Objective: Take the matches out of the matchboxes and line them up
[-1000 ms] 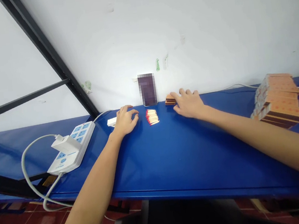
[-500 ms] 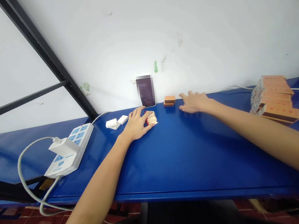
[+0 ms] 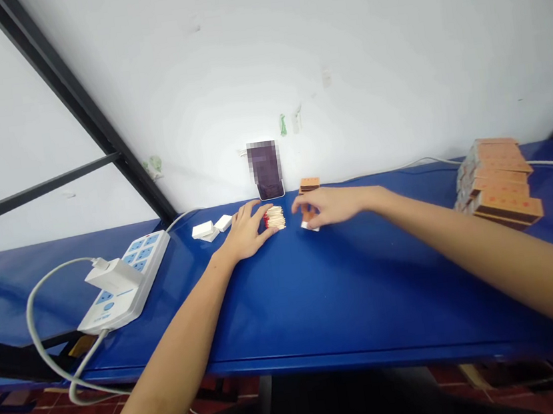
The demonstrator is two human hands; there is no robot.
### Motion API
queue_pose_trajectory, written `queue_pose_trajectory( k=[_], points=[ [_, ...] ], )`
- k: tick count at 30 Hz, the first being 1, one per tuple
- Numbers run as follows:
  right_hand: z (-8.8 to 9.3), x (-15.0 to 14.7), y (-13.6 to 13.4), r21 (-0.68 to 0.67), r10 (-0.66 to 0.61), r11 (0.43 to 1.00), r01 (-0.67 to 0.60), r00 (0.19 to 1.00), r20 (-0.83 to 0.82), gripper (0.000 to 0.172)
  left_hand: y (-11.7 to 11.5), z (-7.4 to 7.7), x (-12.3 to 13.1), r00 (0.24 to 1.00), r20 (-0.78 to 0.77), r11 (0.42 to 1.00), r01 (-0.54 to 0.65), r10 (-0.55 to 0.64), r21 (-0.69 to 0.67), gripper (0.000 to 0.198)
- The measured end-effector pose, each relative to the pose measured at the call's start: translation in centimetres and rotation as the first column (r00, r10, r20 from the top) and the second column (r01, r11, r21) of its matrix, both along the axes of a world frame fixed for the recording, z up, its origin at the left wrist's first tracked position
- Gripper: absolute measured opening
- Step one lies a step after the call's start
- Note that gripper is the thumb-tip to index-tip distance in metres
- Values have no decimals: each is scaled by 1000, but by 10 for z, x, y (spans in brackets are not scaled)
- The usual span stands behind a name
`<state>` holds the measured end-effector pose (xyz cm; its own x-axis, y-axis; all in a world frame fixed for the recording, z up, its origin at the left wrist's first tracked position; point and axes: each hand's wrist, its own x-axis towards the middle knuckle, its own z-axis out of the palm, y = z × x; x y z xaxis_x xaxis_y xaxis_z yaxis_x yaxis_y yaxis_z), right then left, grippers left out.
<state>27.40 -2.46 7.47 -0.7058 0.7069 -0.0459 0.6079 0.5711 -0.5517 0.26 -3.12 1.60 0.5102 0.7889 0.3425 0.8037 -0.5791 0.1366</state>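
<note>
A pile of red-tipped matches (image 3: 276,218) lies on the blue table (image 3: 327,295) in front of a dark phone (image 3: 265,171) that leans on the wall. My left hand (image 3: 245,232) rests flat beside the pile, with its fingers stretched out and their tips against the red heads. My right hand (image 3: 331,205) is just right of the pile, its fingers curled on an orange matchbox (image 3: 308,219) with a white part showing beneath. A small stack of orange matchboxes (image 3: 309,183) sits behind that hand.
Two small white trays (image 3: 207,229) lie left of my left hand. A white and blue power strip (image 3: 127,279) with a plug and cable sits at the left. A tall stack of orange matchboxes (image 3: 499,192) stands at the right. A black frame bar (image 3: 77,104) crosses the wall.
My left hand slid right from the white trays to the matches. My right hand left the small stack by the wall and came toward the pile with a matchbox in it.
</note>
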Motion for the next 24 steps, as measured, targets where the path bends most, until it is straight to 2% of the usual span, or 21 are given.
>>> queue_pose_trajectory(
  k=[2,4,5,8,12,16,20,24],
  points=[
    [-15,-13,2,29,-14,999,25,950,-311,53,0,0,0,1000,16,1000,10,-11,20,57],
    [-32,-27,4,-79,-100,995,66,801,-590,59,0,1,0,999,38,999,25,-27,48,53],
    [-40,-33,5,-147,-163,985,85,725,-670,60,-1,1,0,998,51,997,38,-42,63,52],
    [-59,-49,4,-310,-321,944,116,545,-774,57,-2,3,2,990,88,988,104,-114,114,54],
    [-69,-56,0,-449,-438,891,62,374,-818,53,-4,6,9,977,90,964,173,-194,201,58],
    [-68,-55,-1,-502,-473,865,-5,325,-819,51,-7,6,16,973,66,949,198,-221,247,46],
    [-66,-55,-3,-518,-476,854,-56,318,-820,39,-8,7,18,974,54,945,198,-219,261,47],
    [-64,-51,0,-596,-537,786,-164,297,-790,27,-7,5,17,979,49,958,181,-196,222,53]
  ],
)
